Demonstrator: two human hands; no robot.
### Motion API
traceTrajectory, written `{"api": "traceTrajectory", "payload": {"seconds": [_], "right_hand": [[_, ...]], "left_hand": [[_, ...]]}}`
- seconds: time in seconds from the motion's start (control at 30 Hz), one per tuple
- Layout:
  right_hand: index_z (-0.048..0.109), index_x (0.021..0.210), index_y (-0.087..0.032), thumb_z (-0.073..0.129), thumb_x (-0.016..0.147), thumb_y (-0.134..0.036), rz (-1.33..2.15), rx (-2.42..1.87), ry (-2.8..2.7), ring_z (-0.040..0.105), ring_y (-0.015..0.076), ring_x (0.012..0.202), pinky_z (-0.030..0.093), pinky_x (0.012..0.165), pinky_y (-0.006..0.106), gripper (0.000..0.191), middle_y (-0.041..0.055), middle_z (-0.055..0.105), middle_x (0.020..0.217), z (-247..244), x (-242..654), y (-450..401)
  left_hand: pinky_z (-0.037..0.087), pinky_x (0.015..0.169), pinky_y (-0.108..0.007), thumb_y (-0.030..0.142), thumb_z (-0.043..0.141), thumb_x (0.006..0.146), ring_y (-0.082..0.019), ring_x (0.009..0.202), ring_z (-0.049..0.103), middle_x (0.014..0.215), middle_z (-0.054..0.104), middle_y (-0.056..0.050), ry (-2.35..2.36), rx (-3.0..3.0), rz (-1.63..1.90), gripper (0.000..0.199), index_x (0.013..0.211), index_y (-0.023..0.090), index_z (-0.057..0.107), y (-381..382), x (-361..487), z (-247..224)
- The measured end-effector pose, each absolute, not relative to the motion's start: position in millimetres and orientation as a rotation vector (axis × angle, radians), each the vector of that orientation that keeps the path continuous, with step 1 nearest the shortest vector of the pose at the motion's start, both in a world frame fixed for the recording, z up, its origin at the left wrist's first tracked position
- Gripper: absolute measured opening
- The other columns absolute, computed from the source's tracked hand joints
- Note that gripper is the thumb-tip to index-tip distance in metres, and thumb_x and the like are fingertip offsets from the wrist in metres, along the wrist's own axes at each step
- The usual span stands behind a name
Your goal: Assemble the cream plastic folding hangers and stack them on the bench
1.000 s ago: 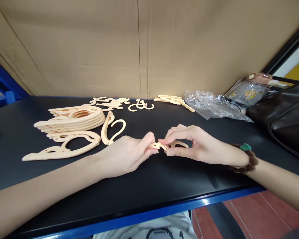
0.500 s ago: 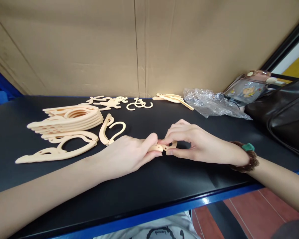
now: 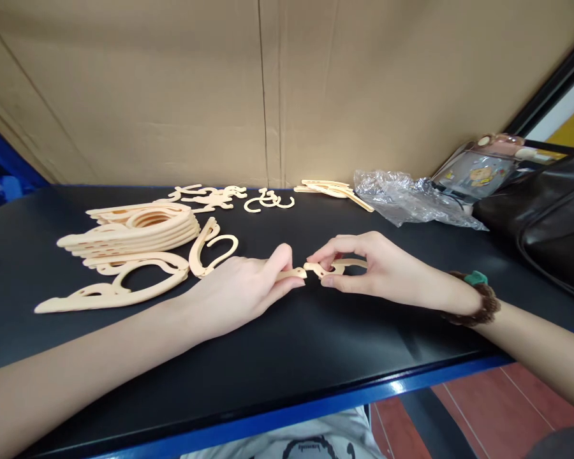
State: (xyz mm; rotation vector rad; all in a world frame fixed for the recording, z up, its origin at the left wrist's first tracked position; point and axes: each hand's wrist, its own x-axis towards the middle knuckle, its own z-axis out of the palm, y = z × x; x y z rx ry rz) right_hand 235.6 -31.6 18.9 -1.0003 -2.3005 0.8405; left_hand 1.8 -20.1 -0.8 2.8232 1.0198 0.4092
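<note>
My left hand (image 3: 249, 290) is closed, thumb and fingers pinching a cream hanger piece (image 3: 296, 273) whose jointed end pokes out at the fingertips. My right hand (image 3: 363, 258) is closed on another cream hanger piece (image 3: 318, 270), with a curved part showing behind its fingers. The two ends point at each other across a small gap, above the black table. Just behind my left hand show a hanger arm (image 3: 201, 248) and a hook (image 3: 229, 238); whether they join the held piece is hidden.
Folded hangers (image 3: 138, 233) are stacked at the left. At the back lie small hanger parts (image 3: 215, 199), loose hooks (image 3: 270, 201) and hanger arms (image 3: 335, 190). Clear plastic wrap (image 3: 406, 197), a transparent bottle (image 3: 488, 172) and a black bag (image 3: 545, 217) occupy the right. Cardboard (image 3: 196, 95) stands behind.
The two held ends, overlapping or touching before, are now slightly apart. More of the right-hand piece shows behind my right fingers. The hook behind my left hand has shifted slightly.
</note>
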Motion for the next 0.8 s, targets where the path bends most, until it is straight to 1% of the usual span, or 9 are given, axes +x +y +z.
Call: {"api": "traceTrajectory", "payload": {"seconds": [0.13,0.2,0.33,0.43,0.53,0.63,0.8], "right_hand": [[0.066,0.109,-0.017,0.062,0.085,-0.031,0.973,-0.990,-2.233,0.064,0.0132,0.088,0.050,0.084,0.027,0.028,0.0021,0.070,0.096,18.4,235.1,-30.8],[0.065,0.111,-0.017,0.061,0.086,-0.032,1.043,-0.977,-2.214,0.064,0.0137,0.090,0.051,0.085,0.028,0.030,0.0028,0.070,0.098,19.3,233.5,-31.5],[0.065,0.112,-0.016,0.061,0.086,-0.031,1.074,-0.974,-2.171,0.065,0.0146,0.090,0.051,0.085,0.030,0.030,0.0036,0.071,0.098,22.3,230.9,-33.7],[0.065,0.111,-0.015,0.062,0.086,-0.029,1.113,-0.957,-2.170,0.066,0.0142,0.091,0.051,0.085,0.029,0.029,0.0040,0.071,0.098,23.6,231.2,-34.6],[0.066,0.110,-0.014,0.063,0.085,-0.029,1.156,-0.939,-2.178,0.066,0.0140,0.090,0.052,0.083,0.028,0.029,0.0042,0.071,0.098,23.3,232.3,-34.5],[0.068,0.106,-0.013,0.065,0.083,-0.027,1.170,-0.957,-2.155,0.066,0.0134,0.086,0.053,0.081,0.027,0.028,0.0034,0.072,0.093,23.0,232.0,-33.9],[0.069,0.101,-0.011,0.066,0.081,-0.027,1.193,-0.967,-2.155,0.064,0.0127,0.083,0.053,0.082,0.027,0.025,0.0031,0.071,0.090,23.5,229.6,-32.5]], "left_hand": [[0.033,0.044,-0.022,0.044,0.024,0.099,-0.017,0.049,0.060,0.060,0.059,0.005,1.045,2.798,0.358,0.024,0.090,0.023,0.032,-19.4,0.3,0.6],[0.031,0.043,-0.023,0.043,0.022,0.099,-0.017,0.047,0.058,0.058,0.057,0.005,1.047,2.810,0.332,0.024,0.090,0.023,0.032,-19.7,1.6,2.7],[0.025,0.041,-0.024,0.045,0.017,0.099,-0.018,0.041,0.052,0.052,0.051,0.005,1.063,2.865,0.284,0.030,0.086,0.023,0.033,-19.1,4.2,5.1],[0.022,0.041,-0.024,0.045,0.013,0.099,-0.017,0.041,0.052,0.051,0.050,0.005,1.034,2.896,0.281,0.033,0.084,0.023,0.034,-18.1,4.3,3.7],[0.021,0.041,-0.024,0.045,0.011,0.099,-0.016,0.040,0.050,0.050,0.048,0.005,1.011,2.909,0.299,0.036,0.084,0.023,0.034,-17.7,3.2,1.4],[0.022,0.041,-0.023,0.047,0.011,0.098,-0.016,0.037,0.048,0.048,0.045,0.006,1.014,2.895,0.320,0.037,0.084,0.023,0.035,-17.8,2.5,-0.2],[0.022,0.040,-0.023,0.047,0.016,0.098,-0.015,0.037,0.048,0.048,0.046,0.007,1.046,2.827,0.331,0.034,0.083,0.023,0.034,-17.6,3.0,-0.5]]}}
